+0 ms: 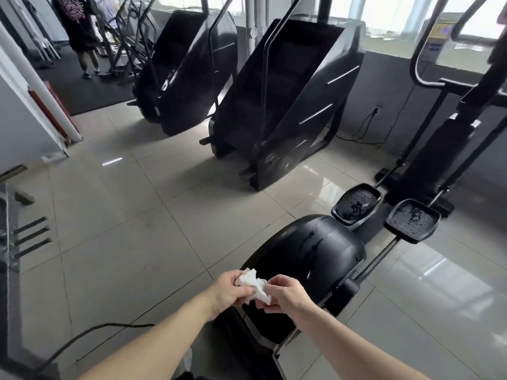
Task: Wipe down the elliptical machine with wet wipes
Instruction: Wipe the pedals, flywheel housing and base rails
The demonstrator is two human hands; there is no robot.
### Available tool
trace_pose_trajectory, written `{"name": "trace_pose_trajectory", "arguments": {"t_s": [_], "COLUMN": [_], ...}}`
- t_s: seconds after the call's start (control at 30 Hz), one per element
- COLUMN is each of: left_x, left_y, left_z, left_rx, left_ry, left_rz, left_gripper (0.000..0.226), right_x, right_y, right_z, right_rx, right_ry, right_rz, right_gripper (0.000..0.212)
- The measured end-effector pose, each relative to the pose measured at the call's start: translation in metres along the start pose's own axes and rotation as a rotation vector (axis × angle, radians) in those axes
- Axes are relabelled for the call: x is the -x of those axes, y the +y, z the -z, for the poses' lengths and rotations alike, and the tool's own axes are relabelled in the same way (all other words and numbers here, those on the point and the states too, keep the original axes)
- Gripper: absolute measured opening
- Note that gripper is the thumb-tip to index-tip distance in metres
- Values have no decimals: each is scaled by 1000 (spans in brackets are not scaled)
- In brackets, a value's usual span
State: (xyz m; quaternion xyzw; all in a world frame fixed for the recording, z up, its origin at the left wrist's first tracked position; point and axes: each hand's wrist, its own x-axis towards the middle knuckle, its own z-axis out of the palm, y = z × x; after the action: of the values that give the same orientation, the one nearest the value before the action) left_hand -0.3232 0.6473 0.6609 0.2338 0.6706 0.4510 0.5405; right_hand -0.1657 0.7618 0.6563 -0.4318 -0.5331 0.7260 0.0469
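Observation:
A crumpled white wet wipe [253, 283] is held between both my hands, just above the rear of the black elliptical machine. My left hand [229, 292] pinches its left side, and my right hand [285, 296] pinches its right side. The elliptical's rounded flywheel housing [315, 256] lies directly beyond my hands, with wet streaks on its top. Its two black pedals [356, 202] [414, 219] show wet patches. The upright column and handlebars [439, 149] rise at the far right.
Two black stair-climber machines [285, 105] [186, 69] stand at the back. A person [79, 31] stands far left by other equipment. A black cable [93, 331] runs over the tiled floor at lower left. A metal rack [24, 237] is at the left edge.

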Motion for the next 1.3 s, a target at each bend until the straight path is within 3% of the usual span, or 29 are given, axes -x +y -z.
{"name": "trace_pose_trajectory", "arguments": {"t_s": [0.07,0.17,0.23,0.37,0.53,0.63,0.77,0.9,1.13,1.3], "left_x": [-20,-55,-79,-122,-154,-160,-157,-146,-125,-102], "left_y": [-3,-3,0,11,24,29,33,34,21,9], "left_z": [17,45,64,99,126,131,131,127,146,183], "left_rx": [-17,-1,-18,-5,-53,-128,-167,-239,-409,-619], "left_ry": [17,-3,-60,-261,-501,-592,-746,-805,-939,-1054], "left_rz": [20,73,76,104,145,169,198,207,161,-25], "left_gripper": [10,36,39,32,64,40,43,26,38,91], "right_x": [-18,-47,-63,-81,-91,-92,-76,-51,-32,-35], "right_y": [1,-2,-8,-23,-31,-20,-13,-2,30,60], "right_z": [-7,-19,-31,-68,-114,-133,-153,-180,-232,-283], "right_rx": [-22,-135,-263,-551,-738,-769,-854,-825,-931,-814], "right_ry": [98,287,402,581,813,944,1027,1059,1257,1283], "right_rz": [2,6,-5,-66,-105,-121,-83,-6,47,68], "right_gripper": [10,7,9,16,19,20,22,32,24,30]}}
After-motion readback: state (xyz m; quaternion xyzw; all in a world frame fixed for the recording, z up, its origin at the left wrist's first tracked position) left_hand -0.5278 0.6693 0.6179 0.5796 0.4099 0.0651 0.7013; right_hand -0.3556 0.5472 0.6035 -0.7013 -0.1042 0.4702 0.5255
